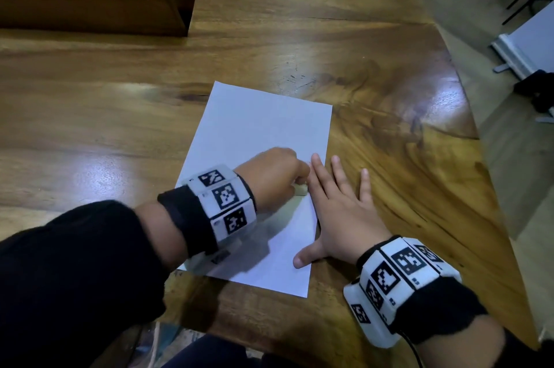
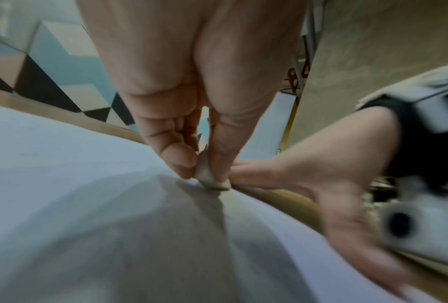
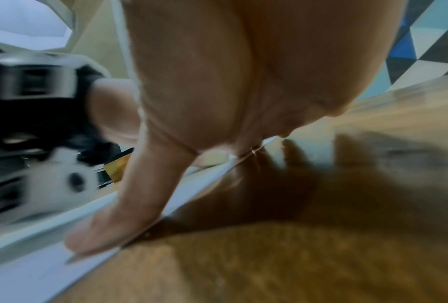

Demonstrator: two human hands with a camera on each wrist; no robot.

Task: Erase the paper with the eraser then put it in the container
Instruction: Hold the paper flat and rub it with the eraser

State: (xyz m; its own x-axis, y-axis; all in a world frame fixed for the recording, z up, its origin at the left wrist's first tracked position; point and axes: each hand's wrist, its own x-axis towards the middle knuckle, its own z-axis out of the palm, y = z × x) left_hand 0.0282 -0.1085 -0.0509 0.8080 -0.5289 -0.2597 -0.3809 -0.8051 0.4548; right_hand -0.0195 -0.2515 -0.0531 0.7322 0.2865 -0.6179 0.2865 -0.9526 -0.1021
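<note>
A white sheet of paper point(image 1: 257, 134) lies on the wooden table point(image 1: 120, 92) in front of me. My left hand point(image 1: 278, 173) pinches a small whitish eraser point(image 2: 208, 174) between thumb and fingers and presses its tip onto the paper point(image 2: 62, 164) near the sheet's right edge. In the head view the eraser point(image 1: 299, 188) only peeks out under the knuckles. My right hand point(image 1: 338, 205) lies flat with straight, spread fingers, thumb on the paper's right edge point(image 3: 49, 264), the other fingers on the wood. A brown box-like container point(image 1: 96, 5) stands at the far left.
The table's right edge point(image 1: 479, 140) runs diagonally close to my right hand, with floor beyond it. Bare wood stretches between the paper and the brown container. Both wrists carry white marker bands point(image 1: 221, 203).
</note>
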